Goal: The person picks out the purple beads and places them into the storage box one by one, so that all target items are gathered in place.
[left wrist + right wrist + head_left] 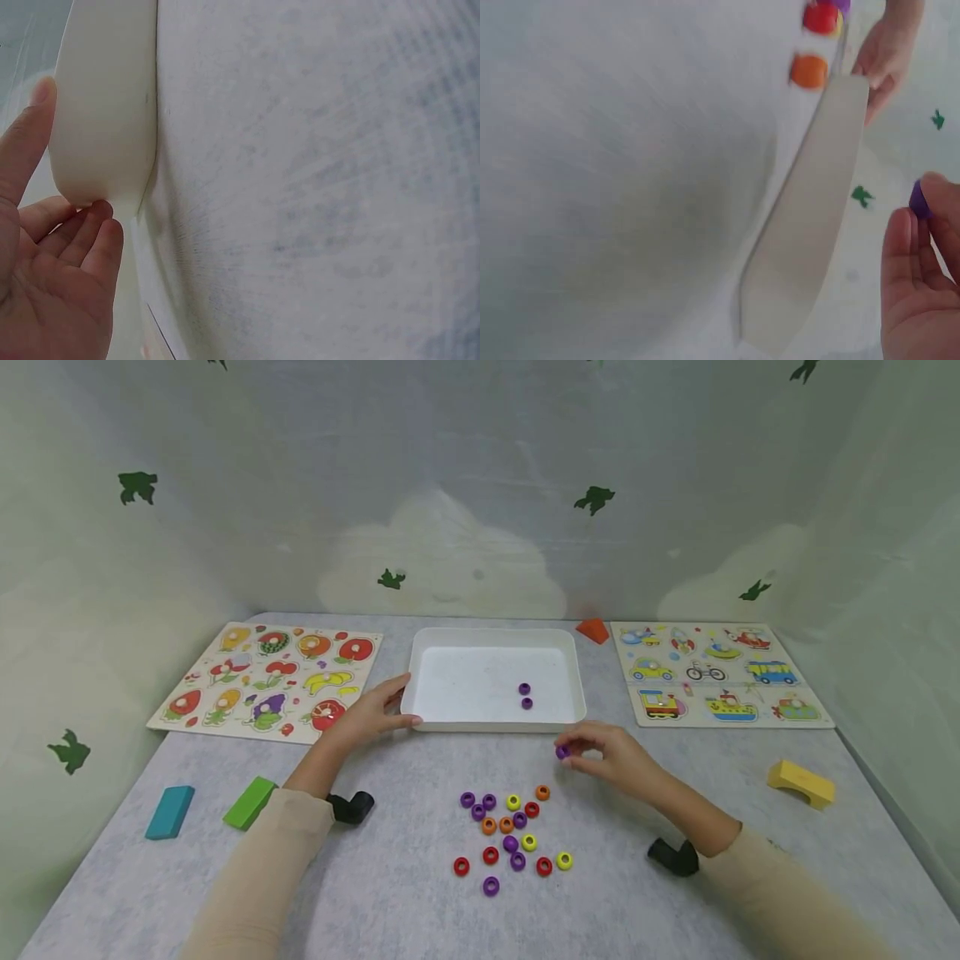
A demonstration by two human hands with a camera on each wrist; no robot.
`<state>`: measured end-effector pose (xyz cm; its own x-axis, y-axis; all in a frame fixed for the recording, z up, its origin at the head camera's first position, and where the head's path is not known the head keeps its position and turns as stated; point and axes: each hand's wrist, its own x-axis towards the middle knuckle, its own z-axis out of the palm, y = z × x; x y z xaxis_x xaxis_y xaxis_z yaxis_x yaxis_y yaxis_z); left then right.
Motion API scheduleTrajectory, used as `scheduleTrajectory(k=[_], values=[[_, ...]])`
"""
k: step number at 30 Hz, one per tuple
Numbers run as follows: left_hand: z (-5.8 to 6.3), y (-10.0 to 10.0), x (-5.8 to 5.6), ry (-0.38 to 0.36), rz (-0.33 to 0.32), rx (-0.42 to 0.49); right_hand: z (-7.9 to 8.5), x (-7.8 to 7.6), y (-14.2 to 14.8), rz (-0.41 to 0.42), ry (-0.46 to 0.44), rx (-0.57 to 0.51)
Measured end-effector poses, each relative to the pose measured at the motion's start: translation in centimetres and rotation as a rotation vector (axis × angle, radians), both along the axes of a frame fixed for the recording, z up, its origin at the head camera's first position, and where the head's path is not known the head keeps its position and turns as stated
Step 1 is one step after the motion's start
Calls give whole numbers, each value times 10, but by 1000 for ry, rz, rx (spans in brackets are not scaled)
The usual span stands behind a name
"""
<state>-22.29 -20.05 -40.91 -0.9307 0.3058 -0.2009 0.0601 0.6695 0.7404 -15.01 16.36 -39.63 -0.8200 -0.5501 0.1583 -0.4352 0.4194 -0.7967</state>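
Note:
In the head view my right hand point(611, 756) pinches a purple bead point(562, 752) between thumb and fingertips, just off the front right corner of a white tray point(480, 727). The right wrist view also has this purple bead point(919, 201) at the fingertips. My left hand point(371, 714) holds the tray's front left corner, thumb at one side and fingers curled against the other, as the left wrist view confirms. Inside the tray, toward its right, lie two purple beads point(527, 703). Loose purple, red, orange and yellow beads, such as this purple one point(491, 886), are scattered in front of it.
A fruit puzzle board point(247, 689) lies left of the tray, a vehicle puzzle board point(720, 672) right of it. Around them are a teal block point(169, 812), a green block point(250, 803), a yellow arched block point(801, 783) and an orange piece point(593, 630). A cloth backdrop point(480, 485) stands behind.

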Motion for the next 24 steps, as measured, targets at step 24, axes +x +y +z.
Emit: scheduleTrajectory(k=[24], values=[[0, -1, 0, 0, -15, 21, -21, -101, -73, -173, -109, 298]])
